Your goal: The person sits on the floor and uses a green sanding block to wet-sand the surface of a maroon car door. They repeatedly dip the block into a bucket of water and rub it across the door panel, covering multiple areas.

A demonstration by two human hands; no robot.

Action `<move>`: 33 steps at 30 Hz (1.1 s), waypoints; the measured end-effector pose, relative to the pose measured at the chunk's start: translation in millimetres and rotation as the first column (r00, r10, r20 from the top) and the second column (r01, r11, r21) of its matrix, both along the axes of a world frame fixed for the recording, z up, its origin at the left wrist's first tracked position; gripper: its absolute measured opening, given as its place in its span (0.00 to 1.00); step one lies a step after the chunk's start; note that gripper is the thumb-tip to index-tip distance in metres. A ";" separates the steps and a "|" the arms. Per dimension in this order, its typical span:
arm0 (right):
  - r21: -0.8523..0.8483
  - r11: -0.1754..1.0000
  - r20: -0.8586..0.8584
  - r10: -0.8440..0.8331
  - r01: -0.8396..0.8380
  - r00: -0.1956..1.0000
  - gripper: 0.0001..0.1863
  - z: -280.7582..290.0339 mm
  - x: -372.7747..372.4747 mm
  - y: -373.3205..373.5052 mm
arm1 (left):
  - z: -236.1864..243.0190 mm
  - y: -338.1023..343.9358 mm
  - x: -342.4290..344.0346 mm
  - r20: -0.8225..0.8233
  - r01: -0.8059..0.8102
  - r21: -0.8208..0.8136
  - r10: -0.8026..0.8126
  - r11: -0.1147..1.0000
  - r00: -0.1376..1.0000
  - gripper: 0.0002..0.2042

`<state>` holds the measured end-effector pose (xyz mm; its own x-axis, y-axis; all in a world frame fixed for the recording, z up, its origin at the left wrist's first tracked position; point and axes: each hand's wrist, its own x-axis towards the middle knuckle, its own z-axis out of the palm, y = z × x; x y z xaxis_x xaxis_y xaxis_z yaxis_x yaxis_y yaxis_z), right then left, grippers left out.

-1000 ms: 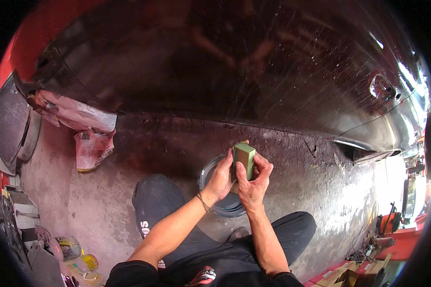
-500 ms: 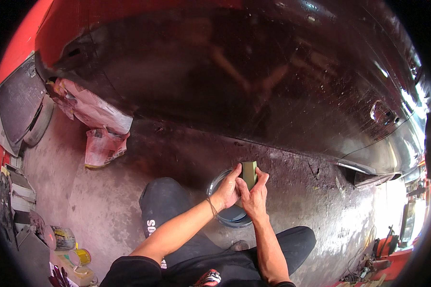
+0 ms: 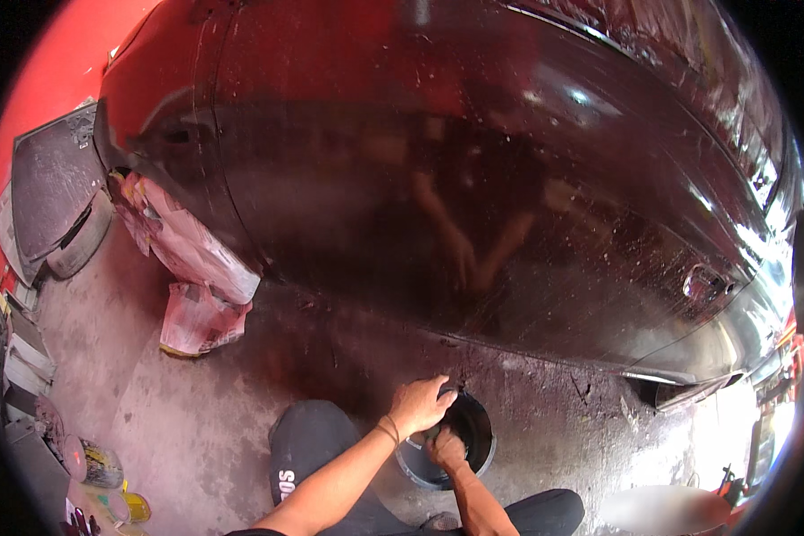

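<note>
My left hand (image 3: 420, 406) is over the far left rim of a round dark bucket (image 3: 489, 457), its fingers curled round something dark that I cannot make out. Down inside the bucket is my right hand (image 3: 447, 448), fingers bent inward and closed; whatever they hold is hidden. The green block seen earlier does not show clearly now. Just beyond the bucket rises the glossy dark side of a car body (image 3: 348, 241), mirroring my arms.
Pinkish masking paper (image 3: 201, 241) covers the wheel area at the left. A grey panel (image 3: 58, 183) leans behind it. Cans (image 3: 98, 464) stand at the lower left. My bent knee (image 3: 311, 438) is left of the bucket. An uncovered concrete floor (image 3: 179, 411) lies around.
Both hands held a green block above the bucket; now they have parted. My right hand has gone down into the bucket, and the left stays at its rim. The view has tilted upward.
</note>
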<state>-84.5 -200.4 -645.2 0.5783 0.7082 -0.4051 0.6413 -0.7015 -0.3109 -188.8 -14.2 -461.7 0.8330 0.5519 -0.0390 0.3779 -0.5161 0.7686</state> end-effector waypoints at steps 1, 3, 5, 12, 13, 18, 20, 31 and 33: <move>-0.026 0.999 -0.022 0.044 -0.045 0.999 0.35 -1.7 0.3 3.3 | -1.4 4.9 -3.3 -0.052 0.016 0.006 -0.016 1.000 0.999 0.26; -0.161 0.979 -0.020 0.121 -0.123 0.992 0.33 11.3 9.2 16.8 | -2.0 17.7 -10.8 -0.158 0.049 0.015 -0.046 0.999 0.986 0.26; -0.262 0.938 -0.050 0.222 -0.227 0.974 0.33 49.6 21.6 23.7 | -6.2 29.8 -16.8 -0.247 0.051 -0.005 -0.051 0.999 0.968 0.26; 0.473 0.561 0.621 0.334 -0.679 0.709 0.28 404.6 34.3 108.8 | -40.7 48.2 0.4 -0.208 0.153 -0.004 -0.151 0.988 0.966 0.24; 0.437 0.548 0.714 0.271 -0.713 0.646 0.28 455.6 25.0 134.7 | -54.6 52.1 -0.5 -0.199 0.162 -0.027 -0.164 0.986 0.966 0.24; 0.100 0.436 0.994 -0.015 -0.894 0.104 0.25 626.6 18.0 233.6 | -125.0 59.5 28.3 -0.182 0.297 -0.087 -0.309 0.951 0.934 0.25; 0.049 0.480 0.999 -0.029 -0.876 0.040 0.27 652.8 31.2 238.0 | -122.4 53.2 34.0 -0.172 0.352 -0.119 -0.369 0.928 0.913 0.23; -0.080 0.362 0.980 -0.142 -0.929 -0.140 0.30 649.2 45.7 333.7 | -106.9 93.5 10.3 -0.310 0.327 -0.172 -0.366 0.929 0.877 0.26; -0.106 0.290 0.991 -0.047 -0.951 -0.125 0.24 667.5 -17.1 389.9 | -105.5 92.7 15.3 -0.249 0.301 -0.203 -0.346 0.932 0.904 0.27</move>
